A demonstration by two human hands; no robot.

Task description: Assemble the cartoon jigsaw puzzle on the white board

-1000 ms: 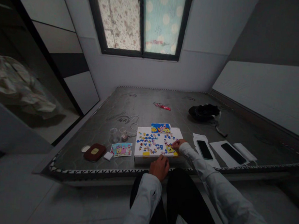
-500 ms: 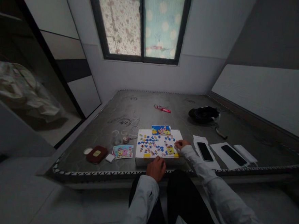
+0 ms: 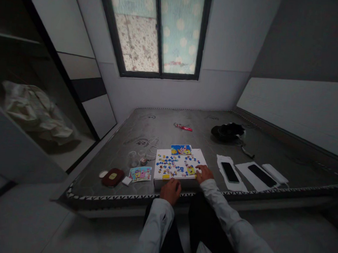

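On a white box (image 3: 183, 173) lie many loose, mostly blue jigsaw pieces (image 3: 166, 163). A small joined patch of puzzle (image 3: 190, 169) with yellow on it sits at the box's right side. My right hand (image 3: 204, 174) is at the box's right edge beside this patch, thumb and fingers bent together; what they hold, if anything, is too small to make out. My left hand (image 3: 170, 191) rests curled at the front edge of the box, its fingertips partly hidden. A colourful cartoon picture card (image 3: 181, 149) lies at the back of the box.
Left of the box are another picture card (image 3: 140, 174), a small white block (image 3: 127, 181), a brown case (image 3: 113, 177) and clear containers (image 3: 132, 158). To the right lie a phone (image 3: 230, 172) and a second dark device (image 3: 261, 175). A black cap (image 3: 228, 132) lies behind.
My right hand has come down and slightly nearer me, along the box's right edge to beside the joined patch. My left hand stays curled at the front edge. The camera view has shifted slightly.
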